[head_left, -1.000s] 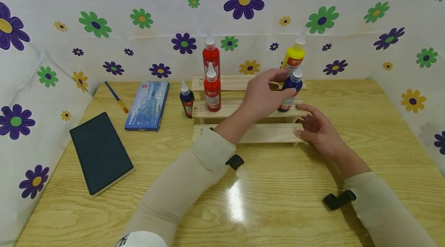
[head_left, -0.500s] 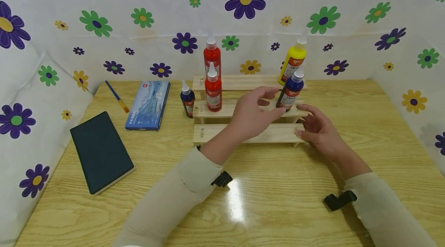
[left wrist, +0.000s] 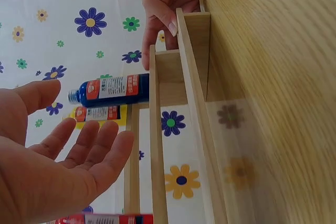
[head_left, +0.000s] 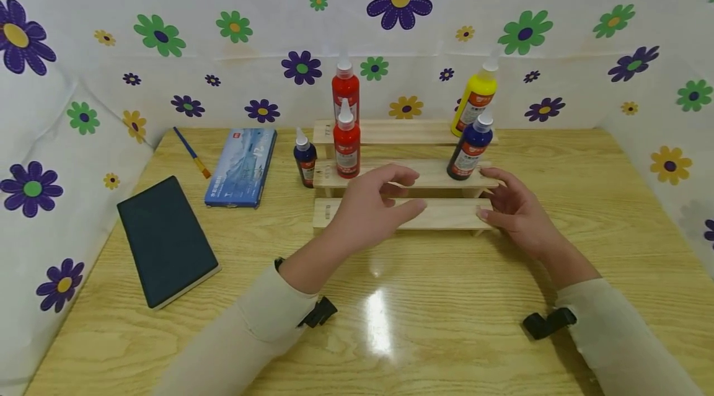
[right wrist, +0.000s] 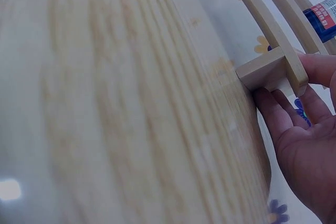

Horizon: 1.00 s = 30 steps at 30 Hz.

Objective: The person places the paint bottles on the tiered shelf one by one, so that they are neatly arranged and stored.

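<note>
My left hand (head_left: 370,207) hovers in front of the wooden three-tier rack (head_left: 440,216), fingers loosely bent and apart, holding nothing. In the left wrist view, its palm and fingers stand apart from the bottles. My right hand (head_left: 519,213) grips the rack's right end, with the thumb at the lowest tier and the index finger at the middle tier. On the middle tier's right end stands a dark blue paint bottle (head_left: 470,148). Behind it, a yellow paint bottle (head_left: 476,95) is on the top tier. Two red paint bottles, one in front (head_left: 347,145) and one behind (head_left: 346,89), stand at the left.
Beside the rack's left end, a smaller dark blue bottle (head_left: 305,160) stands on the table. Further left lie a blue box (head_left: 241,167), a paintbrush (head_left: 191,152) and a dark notebook (head_left: 168,241). A flower-patterned cloth (head_left: 435,24) hangs behind and along the sides.
My left hand has let go of the dark blue bottle and moved left and toward me. The bottle stays on the middle tier. My right hand keeps its place at the rack's end.
</note>
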Available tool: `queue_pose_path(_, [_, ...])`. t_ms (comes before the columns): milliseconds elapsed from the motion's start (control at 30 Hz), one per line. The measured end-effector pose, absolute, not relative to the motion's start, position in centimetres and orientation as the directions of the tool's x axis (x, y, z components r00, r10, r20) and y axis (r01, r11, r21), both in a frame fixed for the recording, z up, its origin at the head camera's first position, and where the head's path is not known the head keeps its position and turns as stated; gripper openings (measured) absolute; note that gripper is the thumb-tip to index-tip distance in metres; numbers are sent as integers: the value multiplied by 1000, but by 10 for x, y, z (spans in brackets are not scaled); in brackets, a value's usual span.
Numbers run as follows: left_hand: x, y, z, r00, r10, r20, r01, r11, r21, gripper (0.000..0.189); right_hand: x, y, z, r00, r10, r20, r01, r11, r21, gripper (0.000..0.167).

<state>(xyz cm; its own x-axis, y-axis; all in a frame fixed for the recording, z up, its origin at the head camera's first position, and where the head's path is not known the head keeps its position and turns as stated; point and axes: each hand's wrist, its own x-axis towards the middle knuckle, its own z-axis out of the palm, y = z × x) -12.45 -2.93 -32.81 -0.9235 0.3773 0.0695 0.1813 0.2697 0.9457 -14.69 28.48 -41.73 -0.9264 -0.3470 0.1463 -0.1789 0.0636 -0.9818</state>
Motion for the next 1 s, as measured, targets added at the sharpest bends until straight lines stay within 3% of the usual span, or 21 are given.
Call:
queue_pose_path(400, [-104,-76,-333,-952,283,115,186,239,953,26,-145,283,-416,-921,-352,168,-185,15,-983,70])
queue_pose_path(733, [-107,-111,-340,-986,48,162,169,302,938,21,-146,283,-416,-923,-350,157,-181,36,-983,70])
queue_pose_path(1000, [-137,-133,-343,-962,-158,224,146,395,907,35,-148,284,-418,-916,-364,168,-179,-5,-984,70])
